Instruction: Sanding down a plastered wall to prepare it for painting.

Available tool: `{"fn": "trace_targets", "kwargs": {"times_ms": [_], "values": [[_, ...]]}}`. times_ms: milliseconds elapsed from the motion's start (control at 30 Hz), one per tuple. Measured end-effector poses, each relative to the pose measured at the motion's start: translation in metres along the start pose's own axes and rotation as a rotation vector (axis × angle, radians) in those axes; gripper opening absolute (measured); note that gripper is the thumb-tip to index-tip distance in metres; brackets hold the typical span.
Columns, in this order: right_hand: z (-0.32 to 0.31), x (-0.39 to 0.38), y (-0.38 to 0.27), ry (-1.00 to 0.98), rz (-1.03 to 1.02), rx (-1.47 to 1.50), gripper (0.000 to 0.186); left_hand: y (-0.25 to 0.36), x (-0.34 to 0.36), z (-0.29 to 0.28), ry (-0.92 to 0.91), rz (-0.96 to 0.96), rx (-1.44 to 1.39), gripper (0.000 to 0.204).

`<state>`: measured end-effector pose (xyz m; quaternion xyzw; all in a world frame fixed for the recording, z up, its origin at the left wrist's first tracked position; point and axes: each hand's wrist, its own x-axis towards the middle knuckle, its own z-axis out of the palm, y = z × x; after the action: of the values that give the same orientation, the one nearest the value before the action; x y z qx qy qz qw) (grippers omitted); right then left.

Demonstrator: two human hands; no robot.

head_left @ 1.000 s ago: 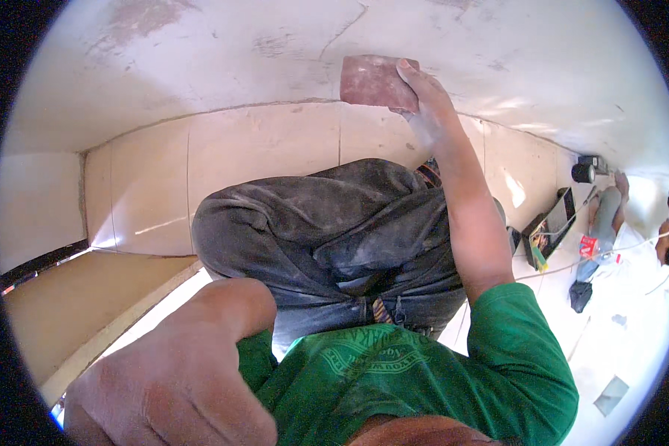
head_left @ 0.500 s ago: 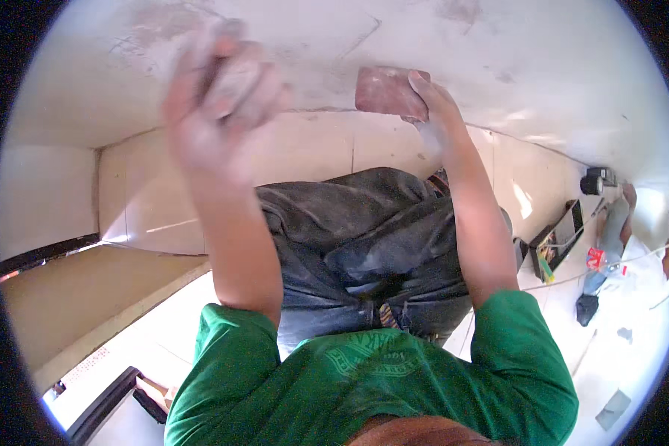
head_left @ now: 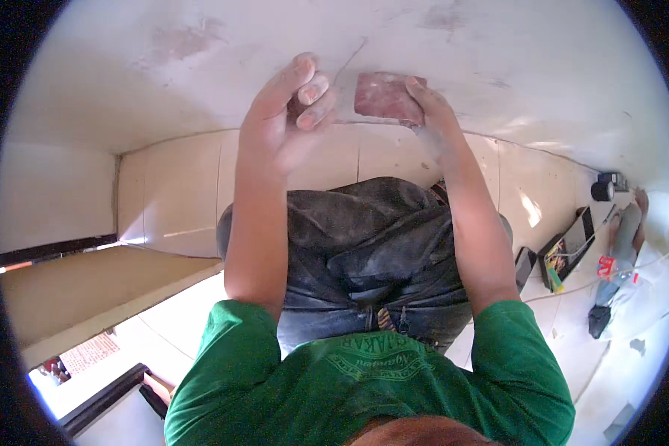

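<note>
My right hand (head_left: 432,111) grips a flat, dusty reddish-brown rectangle, apparently sandpaper (head_left: 385,95), thumb on its near face, held at or just before the white wall (head_left: 483,37); whether it touches is hard to tell. My left hand (head_left: 297,100) is raised just left of it, dusty white, fingers loosely curled and apart, with nothing visible in them. The wall shows scuffs and patches above a cracked seam along the tiles. My dark, dusty trousers (head_left: 349,238) lie crossed below both hands.
At right, a black open toolbox (head_left: 565,253), a black cylinder (head_left: 602,191), a cable and a red-labelled bottle (head_left: 613,267) lie near another person's legs (head_left: 624,238). At left are a beige ledge (head_left: 82,290), a gap to a bright area and a dark-framed edge (head_left: 104,398).
My left hand rose from the lower left near the camera toward the wall, then moved right, closer to the reddish rectangle. My right hand, still gripping it, shifted slightly right and down in view.
</note>
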<state>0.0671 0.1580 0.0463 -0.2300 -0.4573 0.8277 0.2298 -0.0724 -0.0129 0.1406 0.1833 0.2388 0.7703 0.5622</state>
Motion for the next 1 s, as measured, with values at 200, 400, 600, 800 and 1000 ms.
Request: {"fn": "trace_targets", "kwargs": {"times_ms": [200, 400, 600, 800, 1000], "values": [[-0.003, 0.0, -0.002, -0.068, -0.029, 0.006, 0.039, -0.004, 0.012, -0.014, 0.307, 0.097, 0.974, 0.023], [-0.001, 0.0, 0.0, -0.076, -0.005, 0.029, 0.038, -0.037, 0.021, -0.045, 0.565, -0.096, 1.007, 0.032], [0.002, 0.001, 0.001, -0.089, 0.023, -0.039, 0.041, -0.056, 0.028, -0.061, 0.244, -0.054, 0.671, 0.028], [0.007, 0.0, 0.004, -0.133, 0.213, -0.114, 0.035, -0.064, 0.033, -0.071, 0.379, -0.049, 0.599, 0.023], [0.006, 0.009, -0.004, -0.081, 0.098, -0.286, 0.03, -0.065, 0.047, -0.081, 0.177, -0.09, 0.486, 0.022]]}}
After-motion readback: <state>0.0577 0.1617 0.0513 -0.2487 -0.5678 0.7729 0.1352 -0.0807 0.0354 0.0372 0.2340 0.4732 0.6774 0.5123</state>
